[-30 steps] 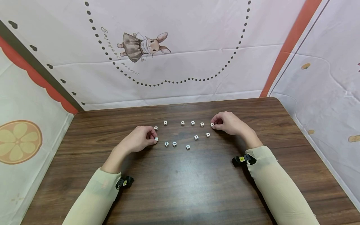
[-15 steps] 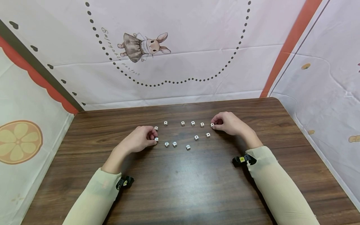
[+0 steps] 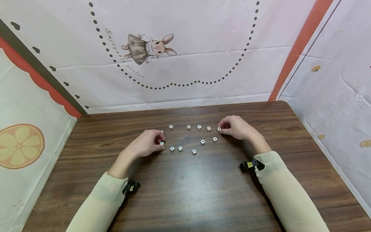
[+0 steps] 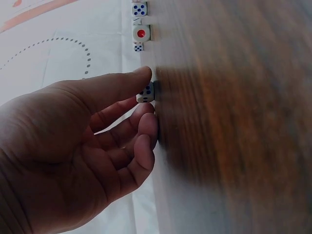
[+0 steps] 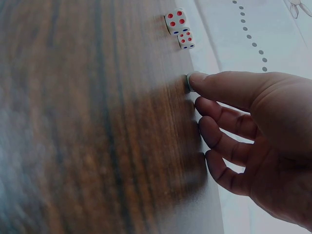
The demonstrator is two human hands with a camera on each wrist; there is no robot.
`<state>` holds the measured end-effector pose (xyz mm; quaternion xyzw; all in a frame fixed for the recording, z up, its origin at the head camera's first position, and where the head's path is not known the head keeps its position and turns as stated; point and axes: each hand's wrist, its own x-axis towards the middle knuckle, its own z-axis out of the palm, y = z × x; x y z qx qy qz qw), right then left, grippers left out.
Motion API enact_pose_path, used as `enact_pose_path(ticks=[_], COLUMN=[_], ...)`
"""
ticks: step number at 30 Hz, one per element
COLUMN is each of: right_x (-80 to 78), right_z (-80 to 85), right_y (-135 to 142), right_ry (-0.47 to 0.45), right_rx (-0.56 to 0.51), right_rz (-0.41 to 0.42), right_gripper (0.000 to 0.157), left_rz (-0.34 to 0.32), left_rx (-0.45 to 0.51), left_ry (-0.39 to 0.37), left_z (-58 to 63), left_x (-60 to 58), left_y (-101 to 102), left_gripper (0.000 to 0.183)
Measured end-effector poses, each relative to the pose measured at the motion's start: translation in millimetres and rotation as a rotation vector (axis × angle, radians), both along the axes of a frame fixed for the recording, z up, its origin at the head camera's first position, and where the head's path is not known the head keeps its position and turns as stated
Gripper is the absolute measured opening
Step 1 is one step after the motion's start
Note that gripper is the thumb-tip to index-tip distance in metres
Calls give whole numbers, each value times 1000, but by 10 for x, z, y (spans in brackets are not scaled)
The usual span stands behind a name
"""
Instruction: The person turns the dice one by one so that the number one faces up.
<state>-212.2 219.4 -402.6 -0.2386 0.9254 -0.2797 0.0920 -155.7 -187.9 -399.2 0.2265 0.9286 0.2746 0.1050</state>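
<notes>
My left hand point(image 3: 147, 142) has its thumb and fingers curled round a small white die point(image 3: 161, 143) at the left end of the near row. In the left wrist view the thumb tip overlaps that die point(image 4: 146, 92), whose blue pips show. Across the table, my right hand point(image 3: 236, 127) pinches another white die point(image 3: 219, 129) at the right end of the far row. The right wrist view shows only a sliver of it beside the thumb point(image 5: 224, 87). Just beyond the left fingers, a die point(image 3: 162, 131) is partly hidden.
Several more dice form a loose ring on the brown wooden table point(image 3: 185, 193), including a far die point(image 3: 189, 127), a near die point(image 3: 194, 152) and one by the right hand point(image 3: 214, 139). A printed cloth point(image 3: 203, 64) hangs behind the far edge.
My left hand has shifted slightly right, its fingers reaching farther round the die and covering more of the die beyond. The dice and my right hand have stayed in place.
</notes>
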Motion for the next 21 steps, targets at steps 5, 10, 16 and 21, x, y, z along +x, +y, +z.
enact_pose_path(ticks=[5, 10, 16, 21], right_x=[-2, -5, -10, -7], right_z=[-6, -2, -8, -10], right_y=[3, 5, 10, 9], right_ry=[1, -4, -4, 3], right_rx=[1, -2, -2, -2], right_rz=[1, 0, 1, 5], right_gripper=[9, 9, 10, 9], left_rz=[-5, -5, -14, -10], left_rx=[-12, -15, -9, 4], left_ry=[7, 9, 33, 31], left_z=[0, 4, -2, -4], left_x=[0, -3, -8, -4], left_y=[26, 38, 41, 26], left_gripper=[17, 16, 16, 15])
